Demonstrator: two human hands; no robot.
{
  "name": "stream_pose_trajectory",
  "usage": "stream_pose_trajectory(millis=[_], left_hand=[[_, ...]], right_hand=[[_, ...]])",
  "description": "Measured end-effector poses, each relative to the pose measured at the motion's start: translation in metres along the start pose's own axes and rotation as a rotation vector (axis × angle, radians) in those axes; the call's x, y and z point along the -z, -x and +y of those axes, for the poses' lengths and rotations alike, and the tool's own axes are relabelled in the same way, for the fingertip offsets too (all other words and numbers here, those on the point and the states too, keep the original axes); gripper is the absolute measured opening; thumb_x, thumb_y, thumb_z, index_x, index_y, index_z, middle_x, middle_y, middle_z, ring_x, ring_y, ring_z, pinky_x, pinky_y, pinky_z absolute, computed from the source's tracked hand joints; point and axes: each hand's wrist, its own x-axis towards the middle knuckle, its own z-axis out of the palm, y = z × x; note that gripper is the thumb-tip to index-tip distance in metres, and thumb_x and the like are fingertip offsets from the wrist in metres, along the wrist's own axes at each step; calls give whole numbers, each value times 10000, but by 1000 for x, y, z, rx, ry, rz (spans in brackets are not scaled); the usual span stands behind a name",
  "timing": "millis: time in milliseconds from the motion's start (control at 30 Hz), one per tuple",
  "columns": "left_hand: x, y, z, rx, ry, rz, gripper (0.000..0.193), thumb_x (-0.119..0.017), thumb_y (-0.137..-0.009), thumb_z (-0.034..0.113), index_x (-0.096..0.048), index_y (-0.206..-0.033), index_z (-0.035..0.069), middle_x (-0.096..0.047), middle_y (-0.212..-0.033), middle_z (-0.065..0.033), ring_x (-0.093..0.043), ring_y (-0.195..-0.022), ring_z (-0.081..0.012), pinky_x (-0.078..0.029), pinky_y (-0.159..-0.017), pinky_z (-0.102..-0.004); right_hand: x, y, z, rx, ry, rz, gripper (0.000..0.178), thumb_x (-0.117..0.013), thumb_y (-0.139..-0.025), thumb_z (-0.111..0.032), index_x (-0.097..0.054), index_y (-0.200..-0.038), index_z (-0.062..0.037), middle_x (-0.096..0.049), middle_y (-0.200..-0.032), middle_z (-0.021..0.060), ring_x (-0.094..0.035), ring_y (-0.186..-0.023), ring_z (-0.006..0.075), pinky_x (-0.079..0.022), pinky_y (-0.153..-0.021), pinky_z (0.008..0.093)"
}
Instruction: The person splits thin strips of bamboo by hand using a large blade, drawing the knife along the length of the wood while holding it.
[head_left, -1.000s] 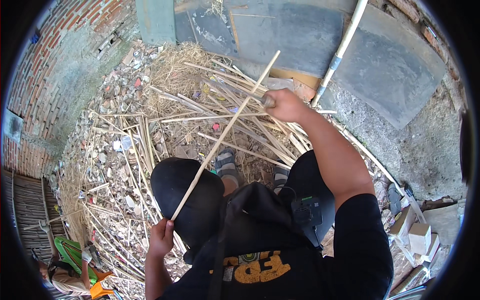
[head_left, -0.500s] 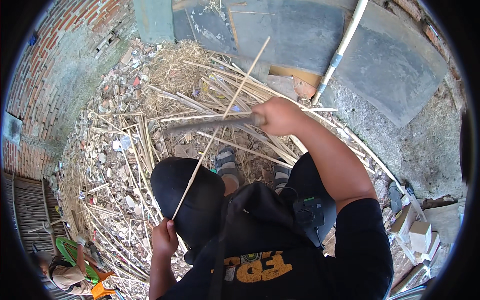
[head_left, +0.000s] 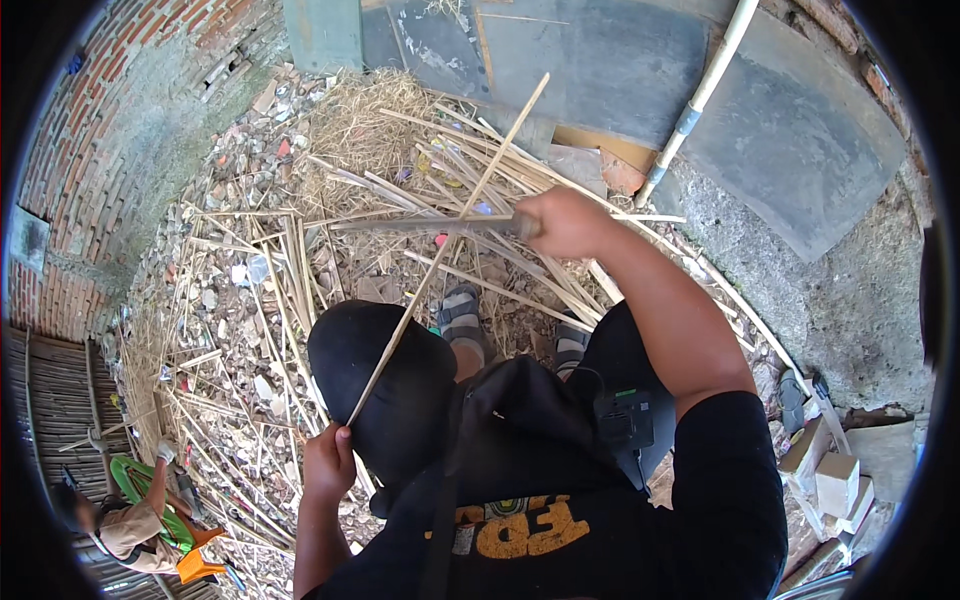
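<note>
My left hand [head_left: 328, 464] is closed on the near end of a long, thin bamboo strip [head_left: 398, 332], thumb on top. The strip slants over my bent left knee [head_left: 380, 355], its far end up and to the right. My right hand [head_left: 568, 224] is wrapped round the handle of a long-bladed knife [head_left: 410, 225]. Its dark blade points left and lies across the strip, past the strip's middle. Whether the edge bites into the strip I cannot make out.
Bamboo strips [head_left: 510, 285] lie piled around my sandalled feet [head_left: 461, 316] on rubble-strewn ground, beside a heap of dry shavings [head_left: 365, 120]. A pale pole [head_left: 690, 118] leans at far right. At lower left, another person [head_left: 135, 530] sits by an orange object [head_left: 200, 560].
The knife blade has shifted along the strip toward its far end and now lies more level. My left hand keeps its hold on the near end. The view has shifted slightly.
</note>
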Motion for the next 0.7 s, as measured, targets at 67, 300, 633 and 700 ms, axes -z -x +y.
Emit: stream_pose_trajectory(millis=[67, 300, 633, 700], left_hand=[[3, -2, 2, -1, 36, 7, 388, -450, -1047, 257, -504, -744, 20, -505, -568, -215, -535, -543, -451, -375, -505, -489], [2, 1, 7, -21, 8, 136, 329, -527, -1020, 257, -531, -780, 32, -563, -630, -193, -559, -576, -440, -406, -525, -489], [2, 4, 11, -15, -2, 89, 321, -520, -1023, 245, -534, -799, 17, -568, -640, -213, -576, -598, -444, -419, -540, -493], [5, 5, 13, 1, 52, 1, 347, -497, -1036, 263, -528, -798, 12, -556, -618, -223, -573, -599, -457, -416, -538, -486]], right_hand=[[14, -1, 15, -51, 9, 123, 272, -640, -739, -139, -713, -999, -105, -696, -893, 183, -672, -863, 378, -534, -782, 452], [19, 8, 31, -53, 35, 305, 359, -708, -777, -198, -690, -1093, -29, -689, -932, 245, -665, -915, 406, -528, -827, 453], [11, 12, -6, 80, 94, 157, 182, -727, -748, -162, -663, -898, -81, -677, -800, 183, -678, -785, 380, -533, -705, 470], [1, 12, -12, 91, 143, 152, 184, -718, -724, -149, -659, -887, -87, -673, -788, 177, -679, -781, 373, -533, -704, 472]])
